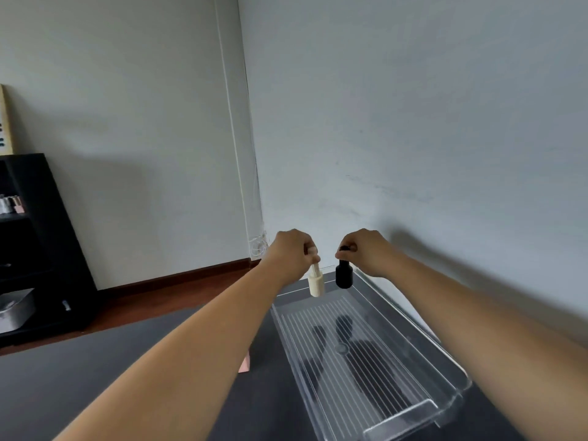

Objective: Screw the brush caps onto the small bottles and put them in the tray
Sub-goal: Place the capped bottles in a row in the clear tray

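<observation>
- Placing step under way: left hand (291, 254) grips small cream capped bottle (316, 283), right hand (362, 251) grips small black capped bottle (344, 275), both held by their caps.
- Both hang above the far end of the clear ribbed plastic tray (451, 364); next, lowering them upright inside seems called for.

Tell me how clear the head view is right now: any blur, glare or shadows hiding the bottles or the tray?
Head view: the cream bottle in the left hand and the black bottle in the right hand read fairly sharp; the forearms blur near the frame edges; wide-angle bending curves the wall corner; dark arm shadows fall across the clear tray floor; no strong glare.
</observation>
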`<move>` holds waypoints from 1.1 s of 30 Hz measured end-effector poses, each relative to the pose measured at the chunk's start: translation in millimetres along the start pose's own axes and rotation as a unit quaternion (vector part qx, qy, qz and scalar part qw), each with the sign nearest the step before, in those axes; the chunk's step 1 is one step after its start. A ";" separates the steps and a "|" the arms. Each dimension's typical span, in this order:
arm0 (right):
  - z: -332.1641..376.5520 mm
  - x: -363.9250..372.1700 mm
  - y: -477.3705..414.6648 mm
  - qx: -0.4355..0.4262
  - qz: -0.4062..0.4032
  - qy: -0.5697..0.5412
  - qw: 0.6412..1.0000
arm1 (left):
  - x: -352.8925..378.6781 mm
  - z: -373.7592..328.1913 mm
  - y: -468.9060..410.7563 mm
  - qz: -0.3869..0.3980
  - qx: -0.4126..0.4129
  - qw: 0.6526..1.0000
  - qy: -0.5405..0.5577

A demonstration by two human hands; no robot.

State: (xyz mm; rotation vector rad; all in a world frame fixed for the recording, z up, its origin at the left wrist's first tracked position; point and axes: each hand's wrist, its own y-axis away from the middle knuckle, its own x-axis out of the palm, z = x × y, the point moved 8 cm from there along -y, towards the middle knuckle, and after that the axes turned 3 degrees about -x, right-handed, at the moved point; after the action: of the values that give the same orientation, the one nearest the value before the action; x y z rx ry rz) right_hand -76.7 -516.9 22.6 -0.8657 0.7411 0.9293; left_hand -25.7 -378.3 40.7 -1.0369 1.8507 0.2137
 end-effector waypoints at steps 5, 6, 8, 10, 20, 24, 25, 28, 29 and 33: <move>-21.3 16.5 -22.1 -0.005 0.034 0.015 0.999 | 37.1 2.8 -36.8 0.009 -0.002 1.000 -0.009; -23.1 18.7 -24.8 -0.009 0.037 0.017 0.999 | 42.0 3.9 -41.2 0.013 -0.004 1.000 -0.008; -26.9 24.2 -29.3 -0.018 0.043 0.022 0.999 | 52.4 7.4 -48.4 0.020 -0.008 1.000 -0.009; -30.2 30.7 -30.7 -0.026 0.049 0.031 0.998 | 60.3 11.3 -52.6 0.020 -0.011 1.000 -0.009; -39.0 22.0 -29.0 -0.012 0.037 0.038 0.999 | 52.9 15.0 -51.8 0.014 -0.007 1.000 -0.011; -20.7 -3.4 -22.8 -0.031 0.003 0.019 0.999 | 11.6 16.4 -39.9 -0.026 -0.002 0.999 -0.023; -11.9 -9.3 -20.2 -0.040 -0.007 0.011 0.999 | -1.7 17.0 -34.4 -0.037 0.000 0.999 -0.023; 23.5 -17.7 -9.0 -0.070 -0.017 -0.014 0.997 | -41.4 24.7 -13.5 -0.060 -0.003 0.998 -0.029; 37.7 -15.0 -3.6 -0.080 -0.012 -0.026 0.996 | -53.7 30.0 -3.7 -0.065 -0.007 0.997 -0.033; 91.5 16.1 20.9 -0.115 0.051 -0.060 0.990 | -87.2 60.9 41.7 -0.062 -0.030 0.996 -0.057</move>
State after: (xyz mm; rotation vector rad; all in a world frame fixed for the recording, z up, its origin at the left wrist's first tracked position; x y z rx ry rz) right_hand -73.6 -424.4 44.9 -0.9694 0.5855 1.1645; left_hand -1.2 -270.2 68.2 -1.1533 1.6812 0.2511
